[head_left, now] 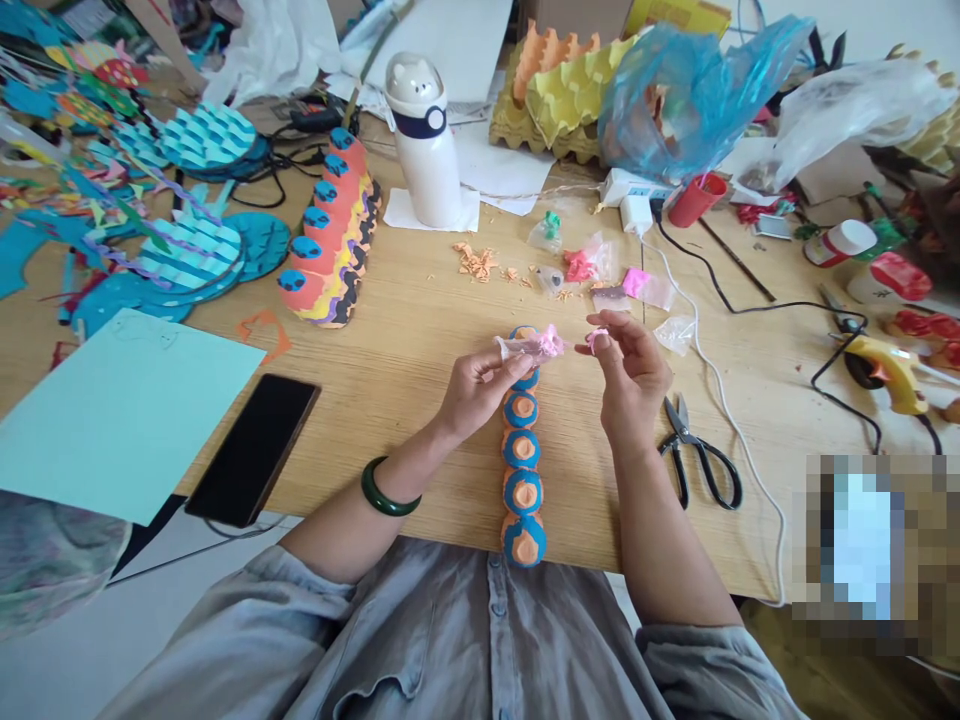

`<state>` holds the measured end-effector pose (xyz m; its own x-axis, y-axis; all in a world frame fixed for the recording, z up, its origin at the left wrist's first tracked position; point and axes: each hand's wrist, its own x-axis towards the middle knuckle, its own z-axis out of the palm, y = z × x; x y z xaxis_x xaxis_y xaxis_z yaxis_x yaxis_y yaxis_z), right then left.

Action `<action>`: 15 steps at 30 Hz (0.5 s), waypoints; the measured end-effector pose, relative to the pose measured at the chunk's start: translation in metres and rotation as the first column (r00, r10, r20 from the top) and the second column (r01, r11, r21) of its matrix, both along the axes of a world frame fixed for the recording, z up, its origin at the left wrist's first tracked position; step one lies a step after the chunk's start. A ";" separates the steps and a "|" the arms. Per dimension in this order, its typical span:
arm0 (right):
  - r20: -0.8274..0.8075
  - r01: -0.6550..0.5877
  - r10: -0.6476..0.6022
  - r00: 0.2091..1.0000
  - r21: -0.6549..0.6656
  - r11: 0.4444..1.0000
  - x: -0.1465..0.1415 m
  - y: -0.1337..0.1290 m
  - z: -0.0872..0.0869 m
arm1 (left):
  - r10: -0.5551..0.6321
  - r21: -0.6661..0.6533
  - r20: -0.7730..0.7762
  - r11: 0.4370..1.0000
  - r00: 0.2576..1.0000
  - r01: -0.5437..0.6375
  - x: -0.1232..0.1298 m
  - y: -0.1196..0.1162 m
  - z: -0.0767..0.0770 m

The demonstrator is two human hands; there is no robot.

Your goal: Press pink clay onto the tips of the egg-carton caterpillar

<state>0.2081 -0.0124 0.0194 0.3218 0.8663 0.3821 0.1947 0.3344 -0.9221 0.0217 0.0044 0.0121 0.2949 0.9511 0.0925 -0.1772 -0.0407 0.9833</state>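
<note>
My left hand (480,390) pinches a small clear plastic bag with pink modelling clay (551,342) at its mouth. Between the thumb and fingers of my right hand (630,375) is a small pinch of the same pink clay (598,338). A short gap separates the two hands. Below them, a row of blue domes with orange centres (523,450) runs toward my body; its far end is partly covered by my left hand and the bag. Black-handled scissors (697,455) lie beside my right wrist.
A painted orange egg-carton piece (334,240) lies at left, near a black phone (253,450) and turquoise paper (120,415). Behind my hands are orange scraps (474,262) and small clay bags (581,265). A white bottle (426,150) stands farther back; a yellow glue gun (889,372) lies right.
</note>
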 end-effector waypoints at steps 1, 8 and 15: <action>0.080 -0.008 0.005 0.997 0.036 0.999 -0.001 -0.001 0.001 | 0.006 0.041 -0.034 0.999 0.999 -0.004 -0.001 -0.001 0.000; 0.150 -0.285 0.285 0.947 -0.025 0.958 -0.007 0.001 -0.004 | 0.033 0.320 -0.236 0.946 0.971 0.046 -0.006 -0.004 -0.004; -0.050 -0.085 0.084 0.995 -0.019 0.996 -0.007 -0.004 0.002 | 0.079 0.444 -0.318 0.893 0.945 0.075 -0.004 -0.002 0.003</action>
<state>0.2015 -0.0166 0.0210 0.2645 0.8988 0.3495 0.1211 0.3286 -0.9367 0.0175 0.0025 0.0154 0.3796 0.8313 0.4060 0.1434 -0.4865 0.8619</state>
